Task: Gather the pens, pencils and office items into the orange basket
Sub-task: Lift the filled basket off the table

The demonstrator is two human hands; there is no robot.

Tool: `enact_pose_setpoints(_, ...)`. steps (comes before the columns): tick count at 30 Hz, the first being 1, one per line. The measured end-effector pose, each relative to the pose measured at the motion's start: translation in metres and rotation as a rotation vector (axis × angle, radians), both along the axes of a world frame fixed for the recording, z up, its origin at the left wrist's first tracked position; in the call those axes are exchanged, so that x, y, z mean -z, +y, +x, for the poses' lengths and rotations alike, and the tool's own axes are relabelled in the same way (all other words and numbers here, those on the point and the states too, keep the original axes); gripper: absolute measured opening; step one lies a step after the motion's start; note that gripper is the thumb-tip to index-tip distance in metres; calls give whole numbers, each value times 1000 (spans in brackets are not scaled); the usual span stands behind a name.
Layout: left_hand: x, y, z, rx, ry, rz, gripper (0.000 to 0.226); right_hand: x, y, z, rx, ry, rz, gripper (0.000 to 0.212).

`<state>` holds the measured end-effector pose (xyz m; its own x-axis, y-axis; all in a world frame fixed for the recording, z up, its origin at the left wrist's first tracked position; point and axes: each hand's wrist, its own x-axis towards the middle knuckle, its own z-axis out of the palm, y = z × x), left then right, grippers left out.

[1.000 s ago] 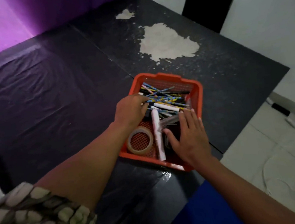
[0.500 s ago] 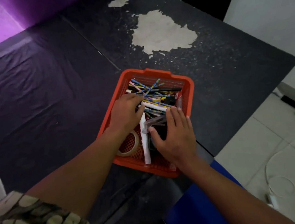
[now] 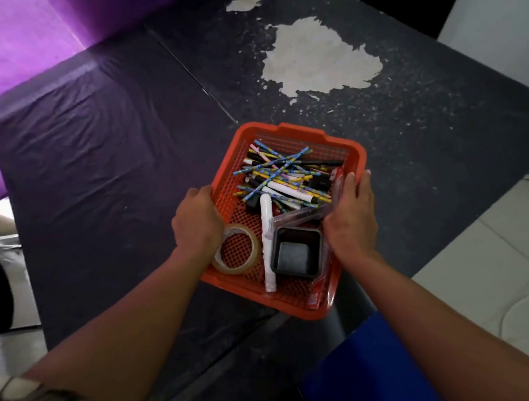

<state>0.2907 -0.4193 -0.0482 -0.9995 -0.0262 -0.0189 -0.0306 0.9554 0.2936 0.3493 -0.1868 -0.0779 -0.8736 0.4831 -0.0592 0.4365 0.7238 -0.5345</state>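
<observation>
Your left hand [image 3: 197, 223] grips the left rim of the orange basket [image 3: 353, 157], fingers curled over the edge. Your right hand [image 3: 351, 215] clasps the right rim, fingers wrapped on the outside wall. The basket sits between both hands, at the near edge of the worktop [image 3: 110, 169], close to its near right corner.

Near end of the basket: tape roll [image 3: 238, 250] flat on the mesh just beside your left hand, white marker [image 3: 267, 244] lying lengthwise, black square tray [image 3: 296, 252] next to your right wrist. A clear ruler-like strip [image 3: 300, 218] crosses above the tray. Far end: pile of pens and pencils [image 3: 281, 174], crossed, mostly blue-yellow patterned, some black.

Worktop is dark; left part covered with wrinkled dark plastic sheet, right part bare with a large peeled patch [image 3: 318, 58] showing pale underlayer near the far edge.

Room: blue object [image 3: 361, 367] below the near edge, white tiled floor [image 3: 486, 261] on the right, purple fabric [image 3: 19, 39] beyond the far left corner.
</observation>
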Motion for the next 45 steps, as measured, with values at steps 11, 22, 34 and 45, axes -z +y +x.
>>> enact_pose_setpoints(11,5,3,-5,52,64,10,36,-19,-13,41,95,57,-119,50)
enact_pose_setpoints(22,2,-13,19,55,69,107,38,-18,-10,27,93,-18,122,69)
enact_pose_setpoints(34,-3,-22,100,-609,-181,142,85,-22,-14,-71,-256,-46,209,65)
enact_pose_setpoints(45,-6,-28,110,-692,-192,286,37,-34,-16,-71,-189,-51,255,48)
